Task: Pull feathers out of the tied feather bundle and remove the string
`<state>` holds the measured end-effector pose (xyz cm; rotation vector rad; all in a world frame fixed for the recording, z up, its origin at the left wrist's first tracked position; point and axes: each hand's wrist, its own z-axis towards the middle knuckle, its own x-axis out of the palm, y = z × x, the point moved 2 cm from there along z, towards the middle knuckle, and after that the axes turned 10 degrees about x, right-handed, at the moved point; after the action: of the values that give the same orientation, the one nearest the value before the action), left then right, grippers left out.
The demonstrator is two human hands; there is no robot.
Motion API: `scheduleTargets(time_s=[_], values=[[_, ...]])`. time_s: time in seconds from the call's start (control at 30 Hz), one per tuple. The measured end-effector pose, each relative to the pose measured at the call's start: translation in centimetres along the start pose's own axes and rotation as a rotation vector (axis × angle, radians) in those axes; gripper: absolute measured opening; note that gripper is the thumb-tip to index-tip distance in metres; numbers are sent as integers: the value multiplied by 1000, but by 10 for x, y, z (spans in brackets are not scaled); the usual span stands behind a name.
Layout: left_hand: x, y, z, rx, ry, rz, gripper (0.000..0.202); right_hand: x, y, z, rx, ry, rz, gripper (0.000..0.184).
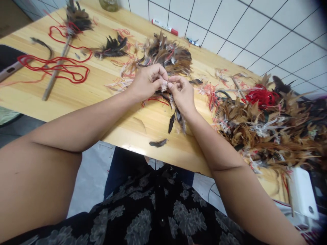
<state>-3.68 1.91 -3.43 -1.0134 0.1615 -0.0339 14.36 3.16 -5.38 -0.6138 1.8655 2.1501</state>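
My left hand (149,81) and my right hand (184,94) meet above the middle of the table, both closed in a pinch. Between the fingertips is the pale end of a small bunch of feathers (164,86). Dark feathers (176,120) hang below my right hand; whether they belong to the same bunch is hard to tell. Just behind my hands lies a pile of brown feathers (168,54) with bits of red string in it. A loose dark feather (157,143) rests near the table's front edge.
At left, a stick (60,64) with dark feathers tied at its top lies under loose red string (74,73), beside a phone (11,63). A big heap of brown feathers (276,129) covers the right side. Markers (165,27) lie by the tiled wall (230,27).
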Motion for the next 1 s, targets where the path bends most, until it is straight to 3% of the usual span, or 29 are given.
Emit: scheduleTargets(time_s=[0.13,0.27,0.4,0.57,0.8,1.0], values=[[2,6,0,-16,-10,-35,28,1,-3,0,-103,-50,-206,22],[1,12,1,-29,-8,-38,29,-5,10,-9,-210,-99,-368,18],[-1,14,0,-64,-9,-38,27,-8,21,-16,-184,-59,-439,16],[1,8,-1,-133,59,-42,20,-11,25,-14,-124,21,-359,11],[4,0,-4,-114,72,-67,23,-14,22,-6,-88,126,-303,15],[-3,11,-1,-116,42,-57,37,-20,19,-2,-86,177,-257,15]])
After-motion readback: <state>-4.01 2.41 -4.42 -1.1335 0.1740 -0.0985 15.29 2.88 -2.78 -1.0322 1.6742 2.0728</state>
